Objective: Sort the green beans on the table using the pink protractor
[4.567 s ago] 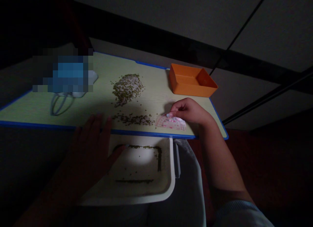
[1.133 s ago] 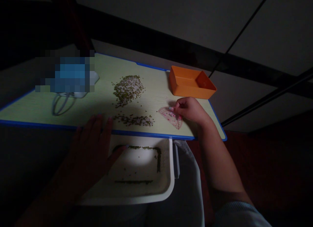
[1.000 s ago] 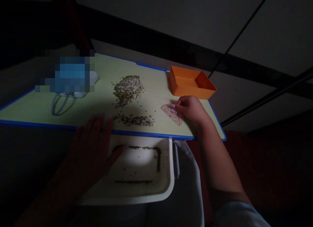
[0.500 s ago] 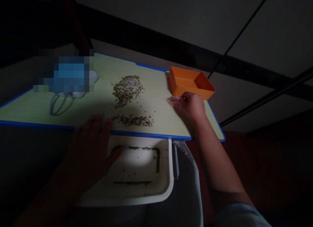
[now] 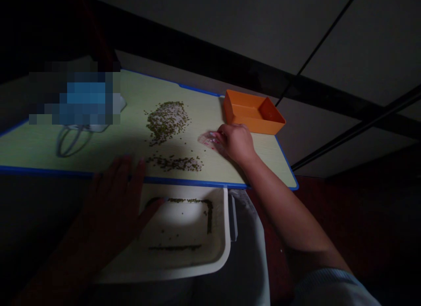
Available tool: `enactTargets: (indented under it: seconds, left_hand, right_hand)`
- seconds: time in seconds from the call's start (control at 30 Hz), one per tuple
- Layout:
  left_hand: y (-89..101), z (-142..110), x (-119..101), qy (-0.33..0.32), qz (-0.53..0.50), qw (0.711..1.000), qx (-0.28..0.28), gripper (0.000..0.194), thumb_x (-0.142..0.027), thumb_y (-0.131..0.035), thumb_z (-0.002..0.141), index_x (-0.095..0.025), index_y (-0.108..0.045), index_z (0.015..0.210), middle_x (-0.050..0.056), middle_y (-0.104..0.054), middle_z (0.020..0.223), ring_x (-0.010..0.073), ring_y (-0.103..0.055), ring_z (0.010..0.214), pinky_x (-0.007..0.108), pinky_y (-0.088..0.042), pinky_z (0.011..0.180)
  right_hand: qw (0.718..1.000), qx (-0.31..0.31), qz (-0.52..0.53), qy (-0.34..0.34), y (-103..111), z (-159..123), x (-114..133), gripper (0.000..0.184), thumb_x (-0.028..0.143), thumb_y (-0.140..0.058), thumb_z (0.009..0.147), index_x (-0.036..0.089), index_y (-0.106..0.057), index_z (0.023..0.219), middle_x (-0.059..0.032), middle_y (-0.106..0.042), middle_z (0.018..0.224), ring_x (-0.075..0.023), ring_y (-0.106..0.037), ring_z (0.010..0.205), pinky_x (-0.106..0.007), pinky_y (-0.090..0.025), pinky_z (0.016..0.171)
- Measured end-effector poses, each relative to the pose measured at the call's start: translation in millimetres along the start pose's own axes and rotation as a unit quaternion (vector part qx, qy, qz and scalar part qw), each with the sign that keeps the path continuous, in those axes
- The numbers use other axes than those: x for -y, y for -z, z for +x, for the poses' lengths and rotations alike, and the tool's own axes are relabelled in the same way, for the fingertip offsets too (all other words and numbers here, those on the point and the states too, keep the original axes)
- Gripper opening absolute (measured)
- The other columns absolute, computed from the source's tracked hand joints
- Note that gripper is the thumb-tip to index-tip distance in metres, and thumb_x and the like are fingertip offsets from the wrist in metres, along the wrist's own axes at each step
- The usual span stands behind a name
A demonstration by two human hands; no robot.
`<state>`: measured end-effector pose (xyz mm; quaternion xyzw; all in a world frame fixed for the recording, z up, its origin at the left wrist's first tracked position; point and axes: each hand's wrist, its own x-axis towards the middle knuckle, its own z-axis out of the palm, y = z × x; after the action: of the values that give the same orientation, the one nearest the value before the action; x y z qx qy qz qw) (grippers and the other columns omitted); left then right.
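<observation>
My right hand (image 5: 238,141) is closed on a clear plastic piece (image 5: 208,140) with red and pink marks, held low over the pale board (image 5: 134,93). To its left lies a heap of mixed green and whitish grains (image 5: 168,120). A narrower strip of the same grains (image 5: 177,163) runs along the board's near side. My left hand (image 5: 115,200) rests in shadow at the near edge, fingers stretched out and thumb over a white basin (image 5: 226,229). Green grains line the basin's bottom groove, with a few loose in the middle.
An orange open box (image 5: 256,127) stands at the board's far right, just beyond my right hand. At the left lies a pale object with a grey loop (image 5: 70,141), partly blurred out under a blue patch. A blue rim (image 5: 197,183) borders the board.
My right hand has moved left with the plastic piece, away from the orange box and towards the grains. My left hand has stayed at the board's edge.
</observation>
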<state>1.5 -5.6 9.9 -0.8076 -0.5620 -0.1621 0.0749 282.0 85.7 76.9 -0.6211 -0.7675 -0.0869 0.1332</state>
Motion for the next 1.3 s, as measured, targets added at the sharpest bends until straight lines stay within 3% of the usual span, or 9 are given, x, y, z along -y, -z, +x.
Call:
enactTargets:
  seconds: [0.33,0.63,0.8,1.0,1.3]
  left_hand:
    - [0.3,1,0,0.014,-0.019,1.000,0.011,0.084,-0.062,-0.024,0.084,-0.005,-0.030,0.146,0.030,-0.033,0.154,0.0443,-0.028,0.147,0.065,-0.027,0.116]
    - [-4.3,0,4,-0.001,-0.007,1.000,-0.006,0.084,-0.063,-0.024,0.085,-0.007,-0.028,0.147,0.031,-0.033,0.153,0.0459,-0.030,0.145,0.067,-0.028,0.114]
    - [-3.3,0,4,0.002,-0.006,1.000,0.006,0.084,-0.063,-0.026,0.085,-0.008,-0.025,0.148,0.029,-0.033,0.154,0.0439,-0.028,0.147,0.065,-0.028,0.115]
    - [-1.8,0,4,-0.005,-0.006,1.000,0.006,0.084,-0.062,-0.026,0.085,-0.009,-0.022,0.149,0.029,-0.031,0.156,0.0437,-0.027,0.147,0.067,-0.029,0.114]
    - [1.2,1,3,0.001,-0.006,1.000,0.024,0.082,-0.058,-0.034,0.085,-0.010,-0.021,0.150,0.030,-0.029,0.156,0.0448,-0.027,0.147,0.068,-0.030,0.113]
  right_hand:
    - [0.983,0.028,0.079,0.161,-9,2,-1,0.034,0.040,-0.049,0.099,0.015,-0.070,0.091,-0.0088,-0.069,0.082,-0.0203,-0.055,0.080,-0.031,-0.029,0.075]
    - [0.975,0.034,0.112,0.191,-7,-4,-12,0.037,0.044,-0.051,0.098,0.015,-0.069,0.085,-0.0067,-0.064,0.075,-0.0200,-0.053,0.079,-0.030,-0.029,0.072]
    - [0.969,0.057,0.149,0.188,-4,-10,-19,0.030,0.040,-0.056,0.096,0.015,-0.070,0.084,-0.0054,-0.062,0.073,-0.0184,-0.053,0.078,-0.029,-0.031,0.072]
    - [0.958,0.099,0.232,0.134,6,-17,-20,0.020,0.028,-0.061,0.092,0.015,-0.067,0.078,-0.0027,-0.061,0.074,-0.0143,-0.051,0.073,-0.027,-0.031,0.071]
    - [0.896,0.156,0.412,0.059,10,-22,-32,0.022,0.031,-0.062,0.086,0.015,-0.058,0.071,0.0037,-0.050,0.062,-0.0093,-0.043,0.062,-0.024,-0.031,0.061]
